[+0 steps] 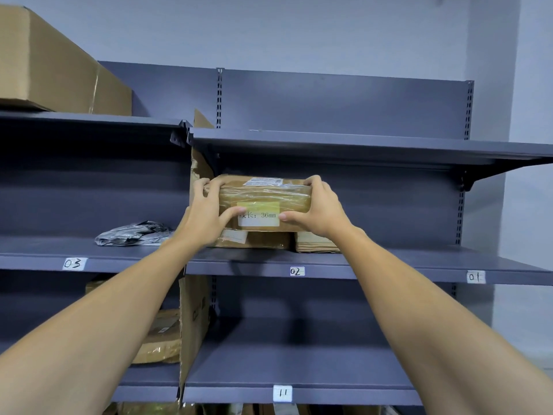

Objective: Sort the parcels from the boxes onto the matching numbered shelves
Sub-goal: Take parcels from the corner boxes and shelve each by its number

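Hands: left hand and right hand grip parcel by its ends.
Parcel: boxy, brown, taped.
Under parcel: 2 flat cartons on shelf 02.
Left of parcel: cardboard sheet, crumpled grey bag.

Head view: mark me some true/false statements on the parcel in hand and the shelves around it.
1. Both the left hand and the right hand grip the taped parcel. True.
2. A grey bag lies above the 03 label. True.
3. The taped parcel is above the 03 label. False: it is above the 02 label.
4. A big box stands on the lowest shelf. False: the large cardboard box is on the top shelf, left.
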